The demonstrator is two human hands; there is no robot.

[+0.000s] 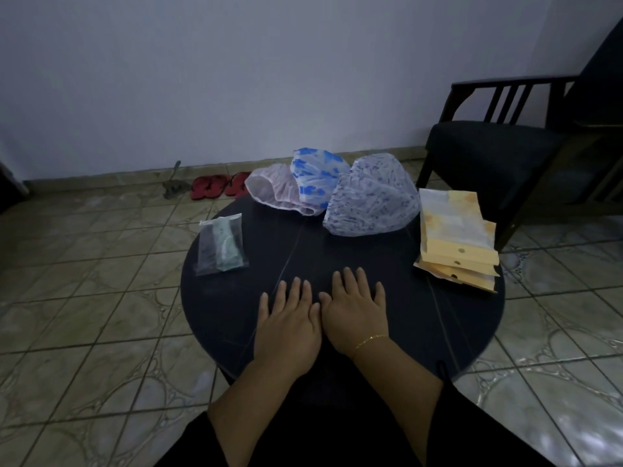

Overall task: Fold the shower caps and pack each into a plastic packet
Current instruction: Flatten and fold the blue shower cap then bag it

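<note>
Both hands flat, palms down, empty, side by side on the round dark table [236, 318]: left hand [290, 326], right hand [357, 313]. Three unfolded caps lie at the far edge. The lilac-speckled translucent shower cap [371, 200] sits straight ahead of the right hand, nearest it. Yellow-backed plastic packets [455, 241] are stacked far right, long axis running away.

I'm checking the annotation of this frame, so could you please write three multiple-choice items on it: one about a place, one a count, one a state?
1. Where does the stack of yellow packets lie on the table?
A. right edge
B. left edge
C. centre

2. How many unfolded shower caps lie at the far side?
A. one
B. three
C. five

3. What are the hands doing?
A. folding a cap
B. holding a packet
C. resting flat, empty

Answers: 1 A, it sits right of the purple cap. 2 B, pink, blue, purple. 3 C, left hand and right hand lie palm-down.
</note>
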